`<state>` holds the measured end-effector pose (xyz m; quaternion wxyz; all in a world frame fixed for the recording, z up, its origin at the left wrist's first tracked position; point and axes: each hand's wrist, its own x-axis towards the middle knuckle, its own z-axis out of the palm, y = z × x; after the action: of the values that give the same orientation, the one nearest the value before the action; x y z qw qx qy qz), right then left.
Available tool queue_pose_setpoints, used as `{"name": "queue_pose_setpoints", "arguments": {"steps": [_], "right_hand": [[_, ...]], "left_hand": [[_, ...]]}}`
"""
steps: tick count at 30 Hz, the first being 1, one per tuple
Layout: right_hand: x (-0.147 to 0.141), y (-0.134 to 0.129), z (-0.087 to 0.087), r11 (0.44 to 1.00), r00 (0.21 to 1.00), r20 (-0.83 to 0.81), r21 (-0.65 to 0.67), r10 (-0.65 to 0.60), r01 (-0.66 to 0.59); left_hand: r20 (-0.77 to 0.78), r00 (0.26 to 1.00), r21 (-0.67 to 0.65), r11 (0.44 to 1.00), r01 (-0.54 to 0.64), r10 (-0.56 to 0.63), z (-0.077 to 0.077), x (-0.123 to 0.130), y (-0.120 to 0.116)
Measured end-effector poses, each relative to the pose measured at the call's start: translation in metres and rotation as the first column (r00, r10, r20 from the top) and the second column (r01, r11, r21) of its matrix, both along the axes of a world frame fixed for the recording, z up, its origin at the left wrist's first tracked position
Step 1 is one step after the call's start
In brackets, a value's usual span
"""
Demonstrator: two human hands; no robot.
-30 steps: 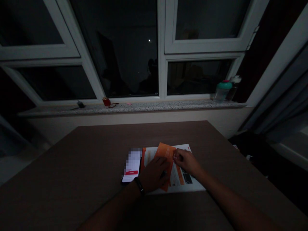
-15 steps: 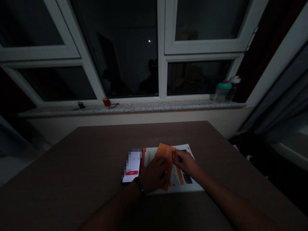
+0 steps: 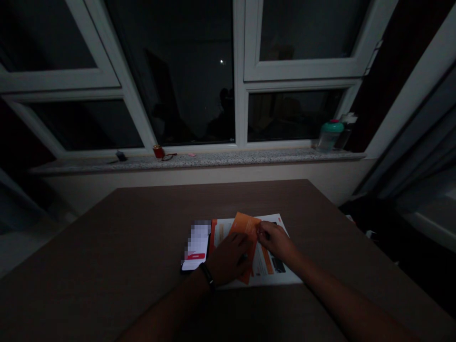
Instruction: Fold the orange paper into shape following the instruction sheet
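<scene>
An orange leaflet [image 3: 245, 222] lies slanted across a larger white printed sheet [image 3: 281, 278] with orange and dark patches. My left hand [image 3: 228, 256], with a dark band on its wrist, rests over the lower left part of the leaflet, fingers laid out and slightly bent. At the leaflet's upper right edge, my right hand [image 3: 272, 237] is closed in a pinch, thumb and fingertips together on the paper. Dim light hides the exact contact of the fingertips. A lit phone [image 3: 196, 246], part of its screen pixelated, lies just left of the sheet.
The brown table [image 3: 149, 213] reaches toward a granite windowsill [image 3: 221, 159]. On the sill stand a teal-lidded bottle [image 3: 331, 135] at right, a small red jar [image 3: 158, 152] and a small dark item [image 3: 121, 156] at left. Curtains hang on both sides.
</scene>
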<state>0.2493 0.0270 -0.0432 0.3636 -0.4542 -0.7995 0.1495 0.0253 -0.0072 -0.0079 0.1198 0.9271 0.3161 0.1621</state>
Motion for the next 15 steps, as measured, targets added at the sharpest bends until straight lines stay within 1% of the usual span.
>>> {"name": "queue_pose_setpoints", "arguments": {"steps": [2, 4, 7, 10, 13, 15], "right_hand": [[0.001, 0.001, -0.001, 0.999, 0.999, 0.002, 0.011, -0.032, 0.032], [0.001, 0.000, -0.001, 1.000, 1.000, -0.009, 0.007, -0.013, 0.013], [0.002, -0.004, -0.001, 0.995, 0.995, -0.017, -0.015, 0.094, -0.094], [0.002, -0.009, 0.001, 0.980, 0.981, -0.015, -0.039, 0.196, -0.196], [0.002, -0.013, 0.003, 0.967, 0.968, -0.008, -0.043, 0.253, -0.253], [0.001, -0.013, 0.004, 0.962, 0.963, 0.007, -0.040, 0.269, -0.269]], "left_hand": [[-0.006, 1.000, 0.016, 1.000, 0.003, -0.003, 0.000, 0.000, 0.000], [-0.010, 1.000, 0.020, 1.000, 0.006, -0.006, 0.001, 0.000, -0.001], [-0.016, 1.000, 0.015, 1.000, 0.016, -0.016, 0.003, 0.000, 0.000], [-0.030, 0.999, 0.023, 1.000, 0.022, -0.021, 0.004, 0.002, 0.000], [-0.032, 0.999, 0.027, 1.000, 0.006, -0.005, 0.003, 0.003, 0.001], [-0.029, 1.000, 0.023, 1.000, -0.001, 0.001, 0.003, 0.003, 0.000]]}}
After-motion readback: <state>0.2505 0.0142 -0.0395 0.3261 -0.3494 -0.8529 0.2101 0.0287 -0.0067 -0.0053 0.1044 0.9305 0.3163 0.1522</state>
